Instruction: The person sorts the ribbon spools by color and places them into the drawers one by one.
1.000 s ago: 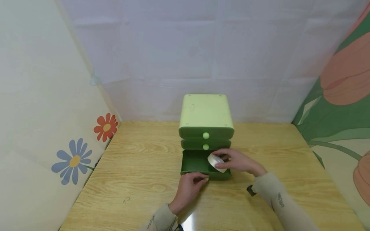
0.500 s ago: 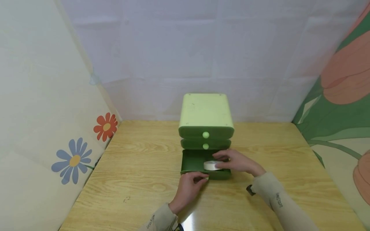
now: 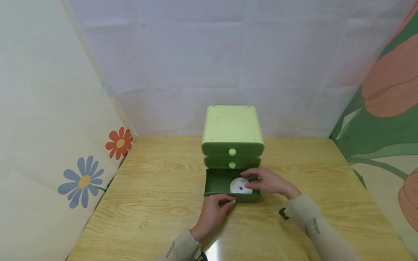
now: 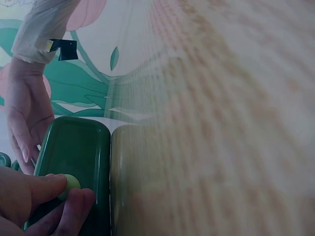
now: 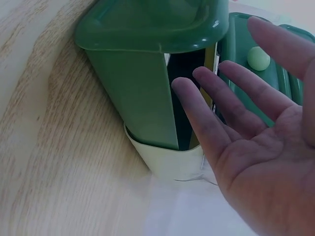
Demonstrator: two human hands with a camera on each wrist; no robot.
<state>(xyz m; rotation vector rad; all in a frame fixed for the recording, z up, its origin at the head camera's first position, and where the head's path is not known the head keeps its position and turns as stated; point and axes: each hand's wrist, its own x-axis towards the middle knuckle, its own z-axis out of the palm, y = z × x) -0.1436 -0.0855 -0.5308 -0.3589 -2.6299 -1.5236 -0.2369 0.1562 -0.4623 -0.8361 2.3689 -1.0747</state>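
A small chest of drawers (image 3: 232, 125), light green with dark green fronts, stands on the table with its bottom drawer (image 3: 217, 181) pulled out. In that drawer a white roll of tape (image 3: 236, 186) lies flat, its small centre hole facing up. My left hand (image 3: 213, 213) pinches the drawer's light green knob (image 4: 73, 184) between thumb and fingers. Over the drawer's right side is my right hand (image 3: 270, 182), its fingertips at the roll. The right wrist view shows these fingers (image 5: 197, 113) extended and spread, not curled round anything.
Two upper drawers with round knobs (image 3: 232, 152) are pushed in above. The wood-grain table (image 3: 156, 188) spreads around the chest. A pale sheet (image 3: 196, 65) hangs behind, and flower-patterned panels (image 3: 382, 108) flank both sides.
The roll of tape went from tilted in my right fingers to lying flat in the drawer, and the right fingers let it go. My left hand stayed at the knob.
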